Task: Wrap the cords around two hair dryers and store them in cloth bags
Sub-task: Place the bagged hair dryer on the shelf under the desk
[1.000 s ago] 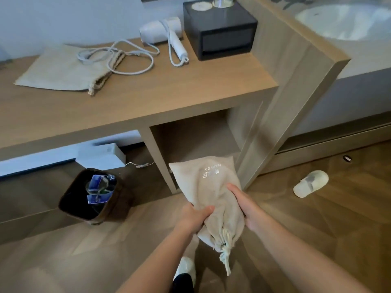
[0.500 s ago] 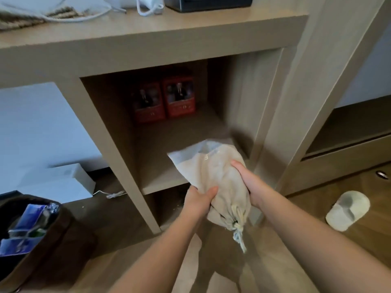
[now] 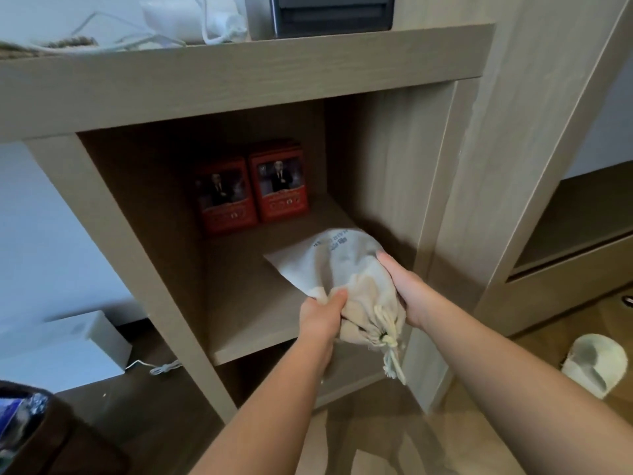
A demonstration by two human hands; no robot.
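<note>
A filled beige cloth bag (image 3: 339, 265) with a tied drawstring lies partly inside the open wooden cubby, its far end over the shelf board (image 3: 253, 317). My left hand (image 3: 320, 320) grips the bag's bunched left side near the neck. My right hand (image 3: 404, 293) holds its right side with fingers along the cloth. The knotted drawstring (image 3: 388, 337) hangs down toward me. On the desk top above, the white hair dryer (image 3: 178, 15) with its loose white cord (image 3: 219, 29) lies beside the edge of a second cloth bag (image 3: 41, 48).
Two red tins (image 3: 253, 186) stand at the back of the cubby. A black box (image 3: 329, 12) sits on the desk top. A white box (image 3: 61, 347) and a dark bin (image 3: 30, 430) are on the floor at left, a white slipper (image 3: 596, 365) at right.
I have crouched lower and closer to the cubby. Both hands have carried the tied bag forward, from in front of the unit to over the shelf board.
</note>
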